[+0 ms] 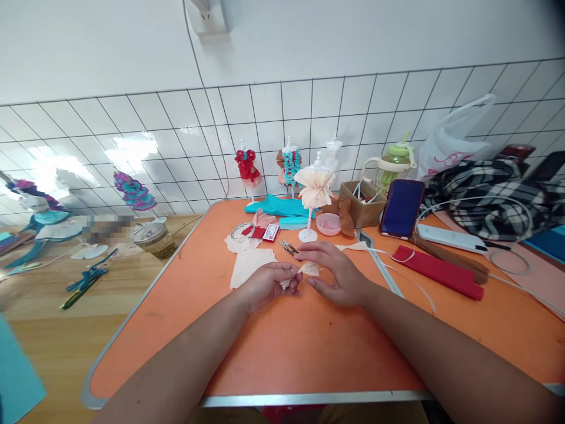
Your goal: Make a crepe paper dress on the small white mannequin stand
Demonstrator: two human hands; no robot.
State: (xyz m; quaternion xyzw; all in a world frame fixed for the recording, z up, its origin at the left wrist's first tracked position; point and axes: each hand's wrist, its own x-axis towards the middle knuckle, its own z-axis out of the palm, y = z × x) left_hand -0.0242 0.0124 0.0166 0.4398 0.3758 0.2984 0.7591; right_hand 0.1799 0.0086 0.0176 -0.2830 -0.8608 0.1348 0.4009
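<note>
My left hand pinches a small gathered piece of cream crepe-like material at its middle, and its pleats fan out to the right. My right hand is beside it, fingers apart and slightly curved, holding nothing that I can see. Just beyond the fingertips lies a pair of small thread snips. A flat cream sheet rests behind my left hand. Further back, a small dress-form stand wears a ruffled cream skirt. Whether the sheet is paper or cloth I cannot tell.
Behind are a red-and-white small box, a roll of tape, a pink bowl, a cardboard box and a propped phone. Red material and a white cable lie right. Other dressed mini forms line the wall.
</note>
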